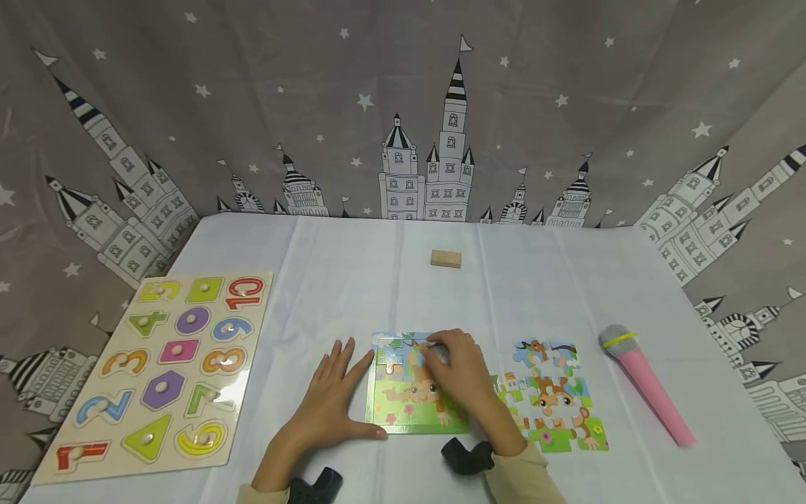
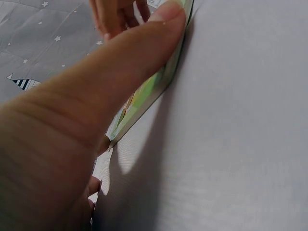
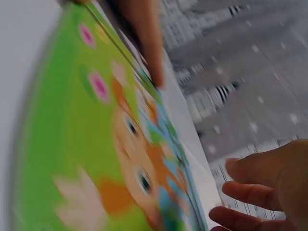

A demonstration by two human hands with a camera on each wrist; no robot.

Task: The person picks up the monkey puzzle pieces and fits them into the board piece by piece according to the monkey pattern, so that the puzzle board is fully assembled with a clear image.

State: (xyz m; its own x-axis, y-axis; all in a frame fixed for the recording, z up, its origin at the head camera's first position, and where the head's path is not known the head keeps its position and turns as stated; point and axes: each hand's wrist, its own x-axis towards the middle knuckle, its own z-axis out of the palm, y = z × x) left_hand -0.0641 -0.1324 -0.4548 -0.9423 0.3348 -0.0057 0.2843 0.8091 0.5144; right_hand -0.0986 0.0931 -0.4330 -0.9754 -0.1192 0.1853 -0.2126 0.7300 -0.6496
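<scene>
A jigsaw puzzle tray (image 1: 415, 429) with a green border and a monkey picture lies in front of me in the head view. My left hand (image 1: 336, 399) is spread flat at its left side, with the thumb (image 2: 166, 29) along the near edge in the left wrist view. Over the tray's upper right part is my right hand (image 1: 462, 371), its fingers bent. The right wrist view is blurred; the fingers (image 3: 252, 192) show there loosely curled, with no piece seen between them. Several loose puzzle pieces (image 1: 554, 399) with another monkey picture lie right of the tray.
On the left lies a wooden number-and-shape board (image 1: 179, 399) with knobs. A pink toy microphone (image 1: 655, 395) is at the right, and a small wooden block (image 1: 446, 259) sits further back. Behind the white table (image 1: 340, 280) hangs a grey castle-print cloth (image 1: 252, 84).
</scene>
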